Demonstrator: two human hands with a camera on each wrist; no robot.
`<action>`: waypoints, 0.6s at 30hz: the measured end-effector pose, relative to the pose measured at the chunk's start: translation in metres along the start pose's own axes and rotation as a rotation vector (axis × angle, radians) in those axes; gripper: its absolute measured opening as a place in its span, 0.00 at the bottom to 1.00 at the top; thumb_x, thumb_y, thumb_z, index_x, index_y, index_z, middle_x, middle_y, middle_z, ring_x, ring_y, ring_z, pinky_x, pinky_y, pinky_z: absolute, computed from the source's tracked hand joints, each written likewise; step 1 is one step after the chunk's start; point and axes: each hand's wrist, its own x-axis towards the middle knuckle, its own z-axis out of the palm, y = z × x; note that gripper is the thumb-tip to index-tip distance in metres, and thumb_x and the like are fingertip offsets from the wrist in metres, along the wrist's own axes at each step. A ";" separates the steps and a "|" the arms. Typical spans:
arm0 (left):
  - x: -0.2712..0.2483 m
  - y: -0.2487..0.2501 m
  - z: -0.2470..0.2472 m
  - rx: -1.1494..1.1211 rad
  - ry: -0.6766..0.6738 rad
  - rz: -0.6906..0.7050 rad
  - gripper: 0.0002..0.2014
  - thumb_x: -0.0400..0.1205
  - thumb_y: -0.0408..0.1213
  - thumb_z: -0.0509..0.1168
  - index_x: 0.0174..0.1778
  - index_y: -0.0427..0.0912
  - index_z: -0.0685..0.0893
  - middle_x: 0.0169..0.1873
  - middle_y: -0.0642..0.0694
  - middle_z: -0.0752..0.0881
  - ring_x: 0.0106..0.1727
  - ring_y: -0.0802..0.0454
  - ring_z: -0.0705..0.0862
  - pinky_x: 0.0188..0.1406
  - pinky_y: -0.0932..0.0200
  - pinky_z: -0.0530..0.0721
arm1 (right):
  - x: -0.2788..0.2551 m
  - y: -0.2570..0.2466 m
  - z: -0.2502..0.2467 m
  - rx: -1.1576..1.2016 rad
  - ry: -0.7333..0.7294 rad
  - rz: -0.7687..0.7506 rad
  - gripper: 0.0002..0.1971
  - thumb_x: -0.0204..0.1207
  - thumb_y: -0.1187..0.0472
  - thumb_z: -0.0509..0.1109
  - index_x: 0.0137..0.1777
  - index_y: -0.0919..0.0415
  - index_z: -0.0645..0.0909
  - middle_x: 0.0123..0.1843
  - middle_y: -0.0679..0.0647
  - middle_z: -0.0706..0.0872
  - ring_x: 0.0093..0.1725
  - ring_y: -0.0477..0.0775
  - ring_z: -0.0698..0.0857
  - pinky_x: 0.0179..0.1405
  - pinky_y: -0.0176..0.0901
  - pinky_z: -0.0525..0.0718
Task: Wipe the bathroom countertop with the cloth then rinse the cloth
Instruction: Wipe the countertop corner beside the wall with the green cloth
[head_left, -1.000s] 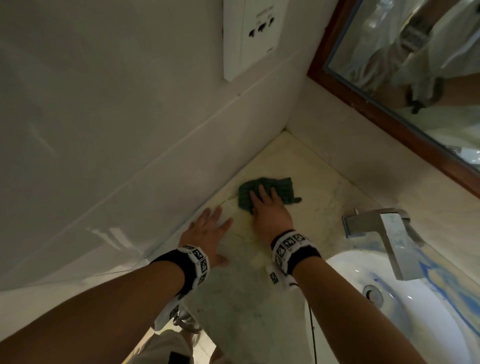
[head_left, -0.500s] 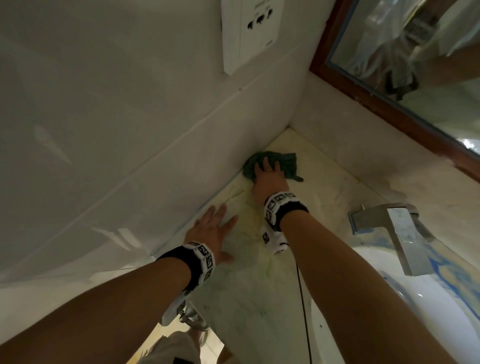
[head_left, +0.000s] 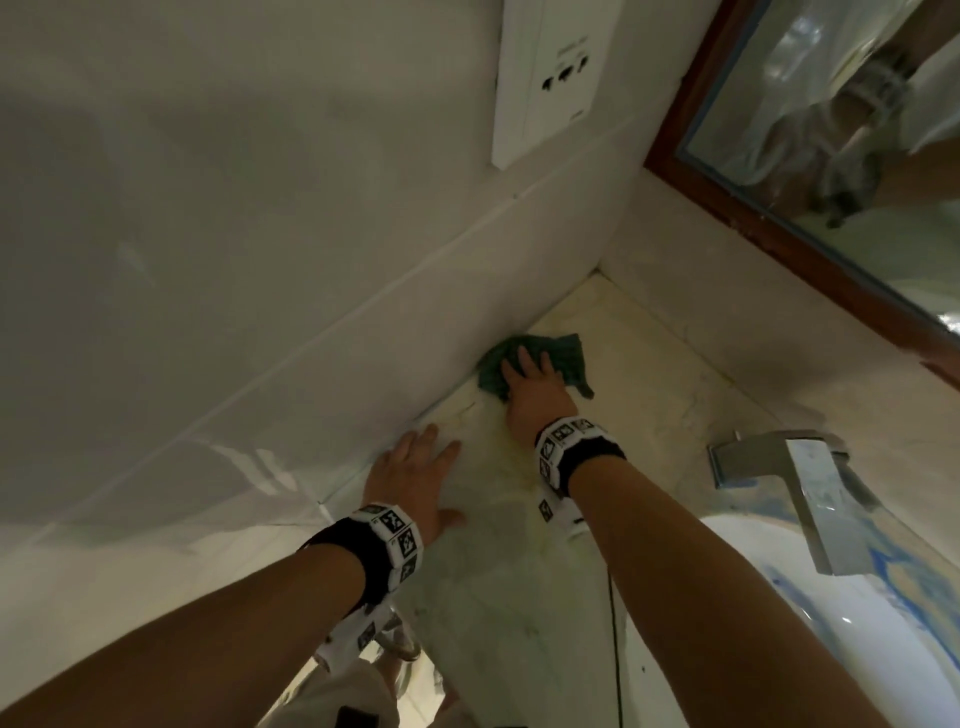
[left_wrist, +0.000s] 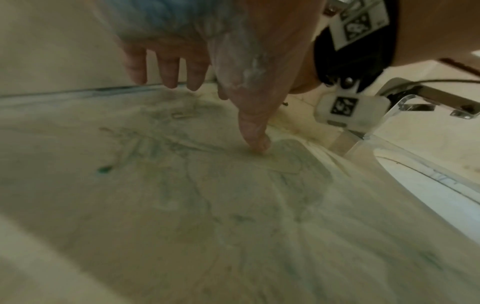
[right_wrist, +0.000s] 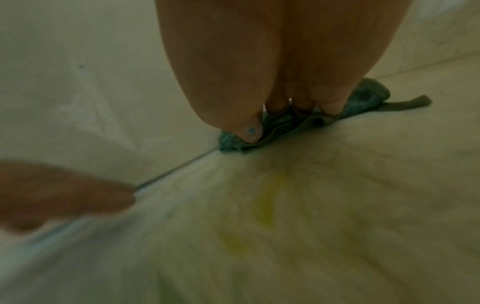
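Since 1 second back, my right hand has pushed the green cloth away from the sink and up against the side wall, closer to the back corner of the countertop. That hand lies flat on the cloth with its fingers spread and pressing down, not curled round it; the cloth is bunched under them, touching the wall's base, with 1 tail trailing out toward the faucet. My left hand rests palm-down and spread on the bare marble beside the same wall, nearer the counter's front edge than the cloth, holding nothing, thumb tip on the stone. Faint green and yellow streaks mark the counter between the 2 hands and the sink. Above the cloth, a white socket plate sits on the wall.
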 end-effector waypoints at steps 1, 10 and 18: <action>-0.003 -0.002 -0.001 0.010 0.003 -0.013 0.47 0.77 0.67 0.62 0.86 0.58 0.43 0.86 0.48 0.39 0.86 0.44 0.43 0.83 0.42 0.51 | 0.005 -0.004 -0.004 0.003 -0.011 0.018 0.34 0.82 0.62 0.57 0.86 0.54 0.50 0.87 0.56 0.41 0.85 0.69 0.42 0.82 0.65 0.45; -0.017 -0.010 0.006 -0.031 -0.090 -0.041 0.50 0.77 0.66 0.64 0.85 0.58 0.39 0.85 0.50 0.34 0.86 0.45 0.37 0.84 0.41 0.50 | -0.045 -0.016 0.033 0.022 -0.009 -0.010 0.30 0.86 0.59 0.54 0.86 0.52 0.50 0.88 0.55 0.43 0.85 0.67 0.42 0.82 0.63 0.46; -0.012 -0.009 0.004 -0.012 -0.137 -0.036 0.50 0.77 0.65 0.65 0.85 0.59 0.37 0.85 0.50 0.33 0.85 0.42 0.35 0.82 0.37 0.53 | -0.069 -0.022 0.039 0.061 -0.030 0.053 0.29 0.87 0.57 0.51 0.87 0.51 0.48 0.88 0.53 0.40 0.85 0.65 0.40 0.83 0.61 0.43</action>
